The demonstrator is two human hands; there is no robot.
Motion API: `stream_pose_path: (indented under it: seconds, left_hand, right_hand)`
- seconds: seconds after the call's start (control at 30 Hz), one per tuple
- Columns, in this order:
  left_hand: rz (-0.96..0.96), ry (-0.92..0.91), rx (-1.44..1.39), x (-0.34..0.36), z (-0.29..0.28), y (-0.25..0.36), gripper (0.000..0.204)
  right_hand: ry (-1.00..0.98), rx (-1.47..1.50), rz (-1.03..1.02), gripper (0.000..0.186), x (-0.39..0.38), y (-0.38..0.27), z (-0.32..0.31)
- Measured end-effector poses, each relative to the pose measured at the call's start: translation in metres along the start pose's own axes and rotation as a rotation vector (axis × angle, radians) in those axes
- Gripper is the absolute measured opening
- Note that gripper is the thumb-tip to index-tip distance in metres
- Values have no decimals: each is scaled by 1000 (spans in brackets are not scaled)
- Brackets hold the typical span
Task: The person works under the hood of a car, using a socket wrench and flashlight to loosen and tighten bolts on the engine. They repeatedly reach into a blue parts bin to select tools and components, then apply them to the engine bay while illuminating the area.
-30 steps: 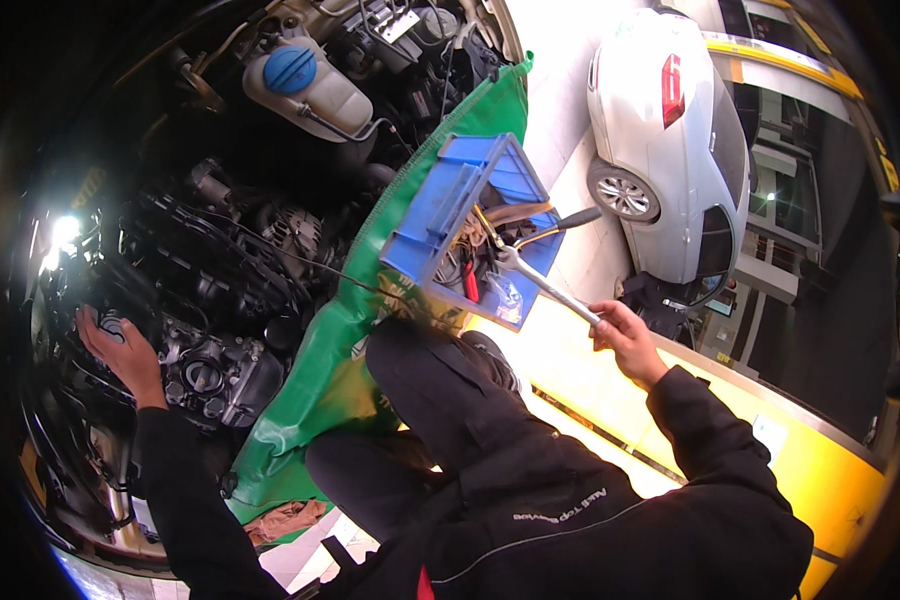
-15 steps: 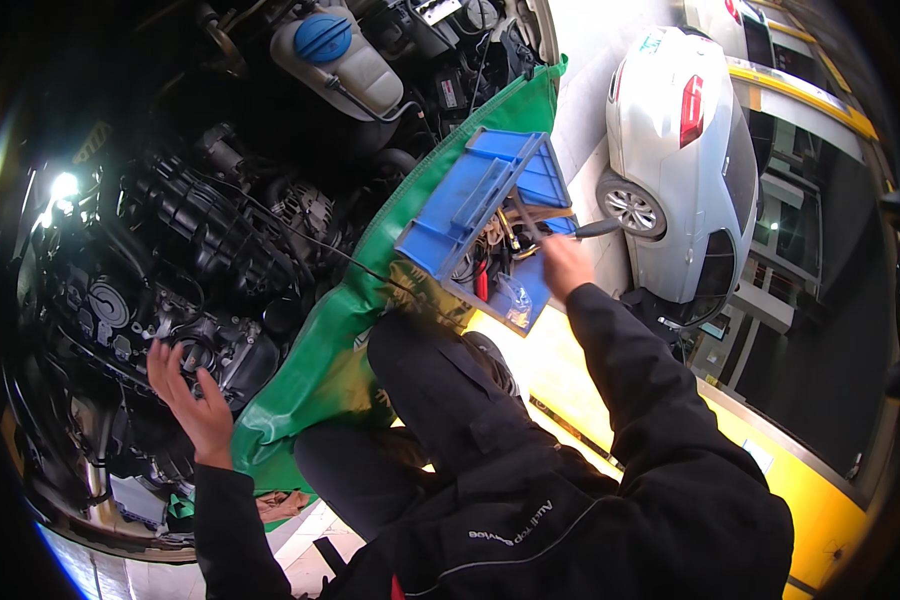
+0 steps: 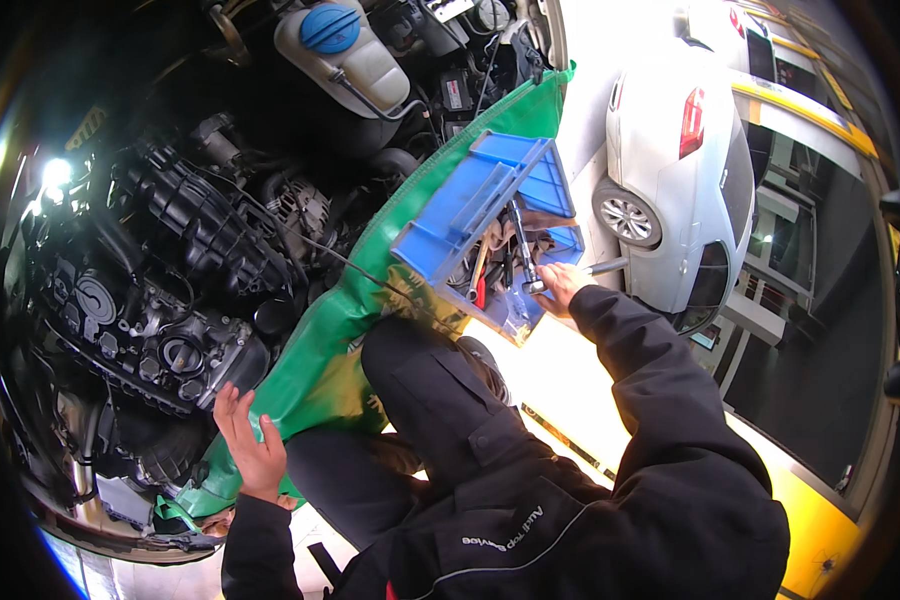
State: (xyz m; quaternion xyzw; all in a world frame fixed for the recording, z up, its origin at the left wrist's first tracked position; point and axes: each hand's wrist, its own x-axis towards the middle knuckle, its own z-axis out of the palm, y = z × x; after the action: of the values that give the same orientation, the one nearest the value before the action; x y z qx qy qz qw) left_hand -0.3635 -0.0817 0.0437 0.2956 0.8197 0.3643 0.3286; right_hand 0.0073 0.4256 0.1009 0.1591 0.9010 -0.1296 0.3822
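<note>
My right hand (image 3: 563, 287) is closed round a ratchet wrench (image 3: 608, 267) beside its head. A shiny extension bar (image 3: 523, 245) runs from that head up over the blue parts bin (image 3: 438, 240). Inside the bin lie a red-handled tool (image 3: 481, 291), other loose tools and a clear plastic bag (image 3: 516, 327). Near the front of the engine (image 3: 185, 355), over the edge of the green fender cover (image 3: 315, 385), my left hand (image 3: 255, 450) is raised. Its fingers are stretched out and nothing is in them.
A coolant tank with a blue cap (image 3: 330, 28) stands at the far side of the engine bay. A bright work light (image 3: 58, 172) shines at the left. Beyond the bin, a white car (image 3: 660, 190) is parked on the right. My knees are below the cover.
My left hand has drawn back from the engine, to the right and nearer me. My right hand has shifted slightly down, and the ratchet with its extension bar now shows clearly.
</note>
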Motion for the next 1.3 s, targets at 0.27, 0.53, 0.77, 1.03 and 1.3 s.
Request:
stream_pose_path:
  seconds: [0.27, 0.53, 0.77, 1.03, 1.3]
  left_hand:
    - [50, -36, -2, 10, 7, -5, 33]
    - [46, -144, 63, 11, 13, -11, 34]
    - [51, -123, 108, 10, 11, -22, 37]
    - [36, -169, 123, 12, 18, -25, 37]
    - [19, -129, 182, 23, 5, -37, 38]
  right_hand:
    - [-225, -182, -89, 31, -15, -3, -84]
    - [-309, -50, -38, 36, -17, -49, -93]
    - [-251, 180, 25, 33, -53, -82, -81]
    - [-145, 292, 152, 32, -52, -71, -45]
    - [363, 783, 1181, 46, 55, -7, 91]
